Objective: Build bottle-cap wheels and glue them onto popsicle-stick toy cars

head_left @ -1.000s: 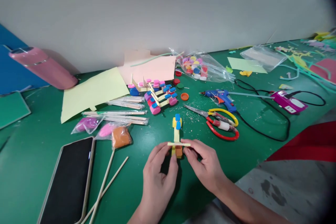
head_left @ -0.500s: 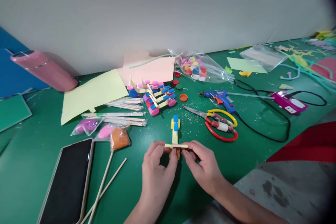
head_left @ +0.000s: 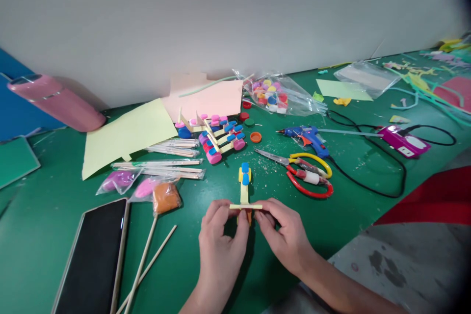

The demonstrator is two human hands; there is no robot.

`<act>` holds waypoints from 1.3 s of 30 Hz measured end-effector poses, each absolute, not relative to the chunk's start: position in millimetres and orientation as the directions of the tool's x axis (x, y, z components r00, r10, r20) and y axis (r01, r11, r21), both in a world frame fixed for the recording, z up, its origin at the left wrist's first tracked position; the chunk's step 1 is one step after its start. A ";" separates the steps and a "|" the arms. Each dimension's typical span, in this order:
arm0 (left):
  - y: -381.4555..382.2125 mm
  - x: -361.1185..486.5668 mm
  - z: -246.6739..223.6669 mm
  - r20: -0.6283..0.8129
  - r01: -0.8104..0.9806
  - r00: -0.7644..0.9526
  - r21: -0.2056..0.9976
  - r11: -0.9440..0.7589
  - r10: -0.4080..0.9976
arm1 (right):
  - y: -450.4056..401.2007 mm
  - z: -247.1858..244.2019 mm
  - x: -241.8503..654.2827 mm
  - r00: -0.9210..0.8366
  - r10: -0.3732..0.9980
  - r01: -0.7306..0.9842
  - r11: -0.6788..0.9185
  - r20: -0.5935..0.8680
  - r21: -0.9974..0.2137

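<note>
So both hands are clamped on the model (head_left: pixel 244 192), left hand (head_left: pixel 222 243) pinching one end of its crosspiece (head_left: pixel 246 206), right hand (head_left: pixel 285 233) the other. It's right between them, near end mostly covered by fingers. Straight past the hands: an orange cap (head_left: pixel 255 137) and a pile of other models (head_left: pixel 222 140). Scissors (head_left: pixel 307 175) lie just beyond the right hand, glue gun (head_left: pixel 307 136) behind those. Crossed sticks (head_left: pixel 138 282) sit between left hand and phone (head_left: pixel 91 260). Far right of the right hand, the purple box (head_left: pixel 406 141) has a white patch, maybe a label, too small to read.
</note>
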State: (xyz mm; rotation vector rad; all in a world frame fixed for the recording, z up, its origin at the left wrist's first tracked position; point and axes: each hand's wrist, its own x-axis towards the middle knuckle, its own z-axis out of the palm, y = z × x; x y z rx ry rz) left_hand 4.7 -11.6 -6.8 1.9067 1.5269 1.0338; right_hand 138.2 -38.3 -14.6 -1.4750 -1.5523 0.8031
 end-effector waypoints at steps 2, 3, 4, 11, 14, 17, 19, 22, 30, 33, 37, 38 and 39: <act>-11.8 1.0 -6.7 0.259 0.565 0.095 0.781 -0.266 0.961 | -38.5 -15.1 138.0 0.048 0.990 0.454 0.097 0.133 -0.886; -12.0 -1.3 -7.3 0.262 0.547 0.103 0.791 -0.274 0.960 | -38.6 -15.2 137.9 0.057 0.990 0.453 0.090 0.130 -0.887; -12.3 -3.6 -8.2 0.266 0.531 0.110 0.799 -0.283 0.958 | -38.6 -15.2 137.7 0.065 0.990 0.456 0.083 0.127 -0.886; -18.7 -8.7 -21.3 0.262 0.600 0.305 0.694 -0.398 0.916 | -36.0 -12.6 138.0 0.085 0.989 0.486 0.068 0.125 -0.871; -19.1 -5.3 -24.5 0.247 0.660 0.356 0.616 -0.430 0.901 | -35.7 -12.0 137.5 0.087 0.989 0.490 0.061 0.118 -0.869; -16.2 -2.7 -25.8 0.239 0.666 0.364 0.609 -0.431 0.900 | -35.9 -11.7 136.4 0.084 0.991 0.486 0.049 0.103 -0.872; -14.2 -2.1 -26.4 0.244 0.660 0.365 0.612 -0.435 0.898 | -36.3 -11.9 136.1 0.085 0.991 0.484 0.047 0.100 -0.874; -13.6 -2.1 -27.3 0.275 0.657 0.344 0.613 -0.439 0.898 | -37.5 -13.1 136.4 0.086 0.991 0.486 0.047 0.101 -0.873; -16.3 -2.4 -30.8 0.335 0.682 0.270 0.596 -0.425 0.903 | -40.7 -15.0 135.3 0.080 0.987 0.493 0.080 0.137 -0.866; -16.5 -2.8 -31.9 0.335 0.690 0.259 0.592 -0.416 0.906 | -38.1 -14.9 132.8 0.092 0.982 0.525 0.093 0.165 -0.846; -16.3 -3.2 -31.7 0.338 0.686 0.265 0.592 -0.423 0.903 | -32.7 -14.8 129.1 0.109 0.976 0.578 0.091 0.187 -0.811; -16.1 -3.2 -31.5 0.338 0.686 0.266 0.592 -0.424 0.903 | -31.6 -14.4 128.3 0.108 0.976 0.595 0.089 0.189 -0.799; -16.0 -3.2 -31.2 0.337 0.685 0.267 0.593 -0.424 0.903 | -30.5 -13.9 127.4 0.107 0.976 0.612 0.086 0.190 -0.786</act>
